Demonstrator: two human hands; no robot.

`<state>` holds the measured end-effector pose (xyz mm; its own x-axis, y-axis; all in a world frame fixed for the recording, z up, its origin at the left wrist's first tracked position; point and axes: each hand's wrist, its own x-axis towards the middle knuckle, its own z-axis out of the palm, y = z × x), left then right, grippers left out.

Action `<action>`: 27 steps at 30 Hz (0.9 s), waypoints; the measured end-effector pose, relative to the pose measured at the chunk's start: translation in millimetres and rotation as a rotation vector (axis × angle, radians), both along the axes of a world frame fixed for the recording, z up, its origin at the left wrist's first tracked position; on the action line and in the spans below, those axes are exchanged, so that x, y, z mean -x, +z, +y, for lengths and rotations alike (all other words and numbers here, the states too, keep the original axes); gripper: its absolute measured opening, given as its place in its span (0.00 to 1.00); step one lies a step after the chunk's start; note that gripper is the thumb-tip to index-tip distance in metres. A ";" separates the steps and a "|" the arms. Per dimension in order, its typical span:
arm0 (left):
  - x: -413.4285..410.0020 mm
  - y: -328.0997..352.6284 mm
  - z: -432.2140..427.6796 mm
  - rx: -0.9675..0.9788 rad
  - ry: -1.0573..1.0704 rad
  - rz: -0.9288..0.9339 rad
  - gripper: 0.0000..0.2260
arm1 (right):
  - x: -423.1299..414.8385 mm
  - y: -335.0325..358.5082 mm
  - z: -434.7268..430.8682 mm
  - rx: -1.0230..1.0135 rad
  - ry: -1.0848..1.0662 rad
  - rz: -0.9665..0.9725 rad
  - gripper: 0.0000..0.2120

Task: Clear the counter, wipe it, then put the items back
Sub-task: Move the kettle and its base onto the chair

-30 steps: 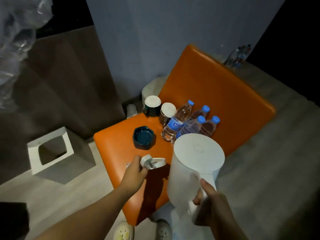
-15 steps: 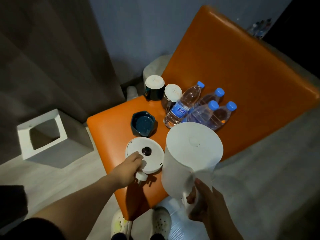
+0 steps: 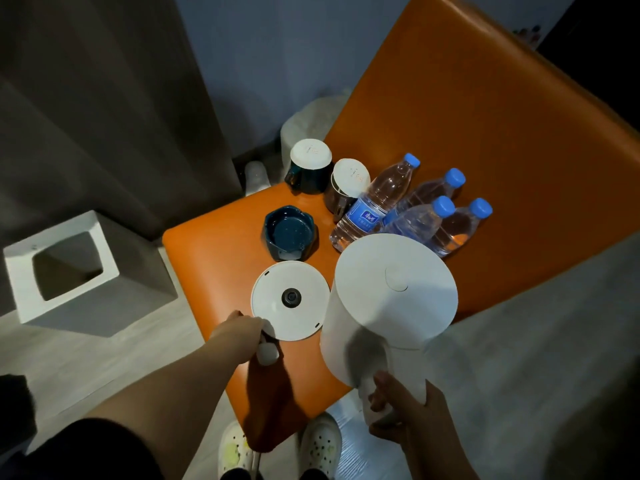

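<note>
No text is legible; the bottle label [image 3: 363, 214] is blurred.

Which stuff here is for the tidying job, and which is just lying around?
For the job: kettle, kettle base, blue dish, two covered mugs, four water bottles.
Just lying about: white hollow cube, white bin.

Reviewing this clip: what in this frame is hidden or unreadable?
Head view, kettle: how full it is, hidden by its shut lid and opaque wall.
Head view, two mugs: their insides, hidden by paper covers.
Head view, bottle label: print too small to read.
Head view, cord of the base: hidden under the left hand, which grips the plug.
</note>
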<state>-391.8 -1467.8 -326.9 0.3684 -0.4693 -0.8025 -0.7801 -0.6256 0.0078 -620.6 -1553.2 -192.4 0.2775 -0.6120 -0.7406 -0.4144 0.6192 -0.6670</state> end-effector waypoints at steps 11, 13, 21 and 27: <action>13.6 69.4 -5.2 0.538 0.787 0.343 0.11 | -4.9 33.0 -4.2 -0.013 0.086 0.022 0.27; 13.9 94.6 -13.3 0.695 0.988 0.460 0.06 | -10.7 37.8 -6.9 -0.011 0.124 -0.004 0.27; -7.2 158.2 -16.3 0.878 1.429 0.774 0.12 | -58.6 38.9 -5.9 -0.022 0.265 -0.127 0.14; -24.0 166.1 -4.1 0.799 1.383 0.916 0.35 | -79.7 30.6 -1.1 -0.049 0.366 -0.129 0.17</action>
